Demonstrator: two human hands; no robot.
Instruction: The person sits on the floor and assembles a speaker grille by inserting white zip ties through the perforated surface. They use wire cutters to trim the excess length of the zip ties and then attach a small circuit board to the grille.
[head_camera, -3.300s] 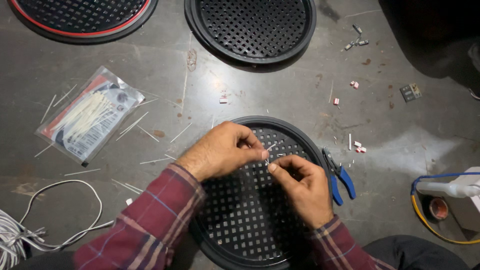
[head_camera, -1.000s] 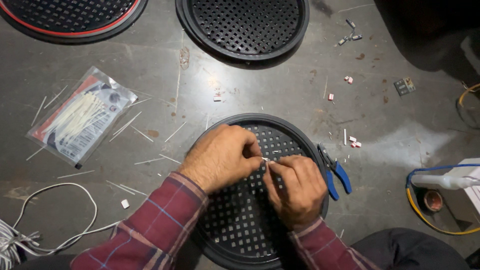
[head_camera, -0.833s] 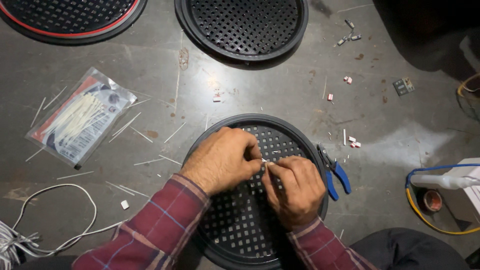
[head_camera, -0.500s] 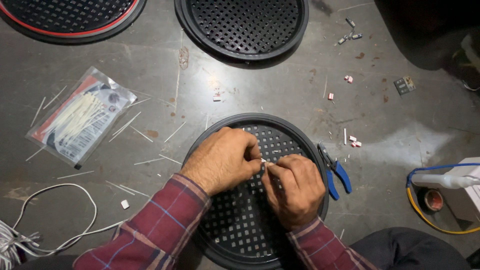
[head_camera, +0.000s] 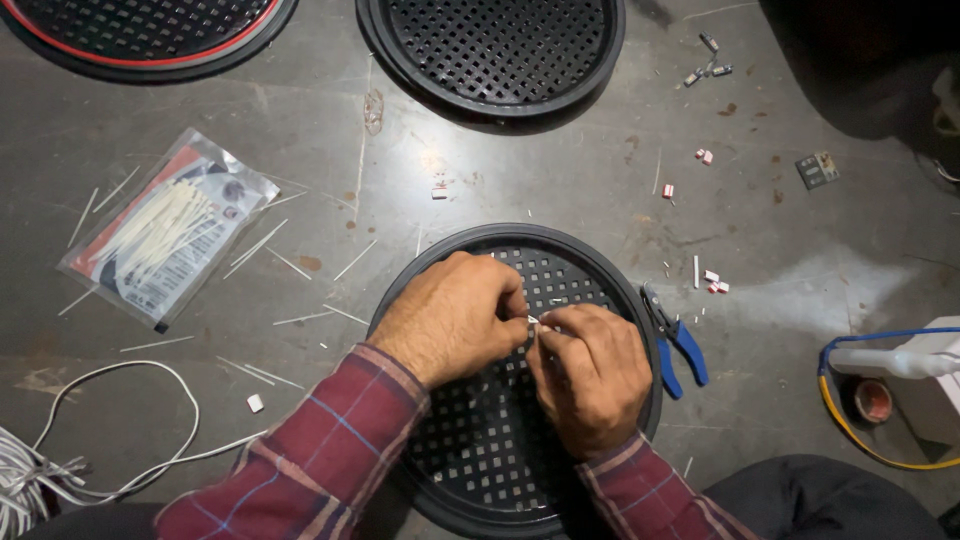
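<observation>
Head view: black round grille lies flat on the floor. Left hand and right hand meet over its upper middle, fingers pinched shut on a thin white tie. Fastening looks underway, unfinished. Blue pliers lie untouched at the grille's right rim. Tie mostly hidden by fingers.

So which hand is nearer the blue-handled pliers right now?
The right hand. It rests on the black grille just left of the blue-handled pliers, which lie at the grille's right edge. The left hand is farther left, beyond the right hand.
</observation>
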